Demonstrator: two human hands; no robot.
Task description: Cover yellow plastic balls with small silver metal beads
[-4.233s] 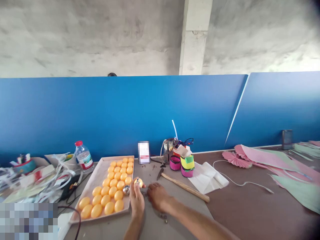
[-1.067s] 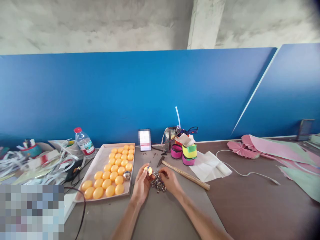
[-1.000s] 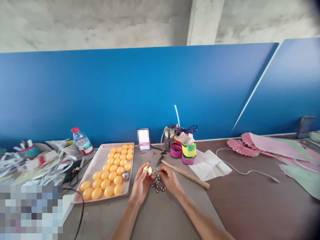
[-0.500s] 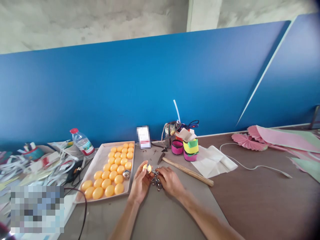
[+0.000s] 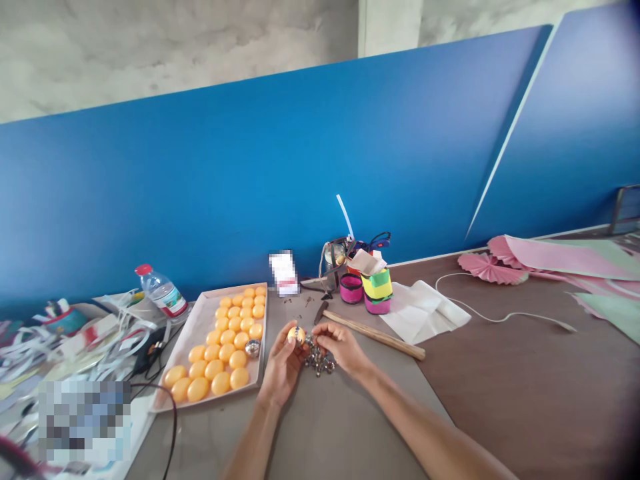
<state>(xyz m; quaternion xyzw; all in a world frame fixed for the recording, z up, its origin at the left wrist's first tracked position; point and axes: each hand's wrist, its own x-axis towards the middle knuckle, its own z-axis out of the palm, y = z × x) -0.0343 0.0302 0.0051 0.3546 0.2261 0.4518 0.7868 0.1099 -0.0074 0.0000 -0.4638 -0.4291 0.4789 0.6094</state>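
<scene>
My left hand [image 5: 278, 368] grips an orange ping-pong ball [image 5: 297, 335] between thumb and fingers, with a line of small shiny bits across its surface. Just to the right, my right hand [image 5: 346, 351] is closed in a pinch close to the ball; whatever its fingertips hold is too small to make out. Below and between both hands lies a heap of small shiny metallic pieces [image 5: 319, 360] on the grey mat [image 5: 320, 420]. To the left, a shallow white tray [image 5: 193, 320] bears several orange balls [image 5: 214, 369] and one silver-covered ball [image 5: 253, 348].
A hammer [image 5: 375, 331] lies beyond my right hand, beside white paper [image 5: 425, 313]. Pink and yellow-green containers [image 5: 377, 287] stand behind it. A bottle [image 5: 163, 293] and tangled white strips [image 5: 107, 333] are at left. A white cable [image 5: 505, 317] and pink paper [image 5: 493, 269] lie at right.
My right hand has lifted slightly up and away from the heap, its fingers now pinched nearer the ball. The ball has turned a little in my left hand. The view has shifted slightly.
</scene>
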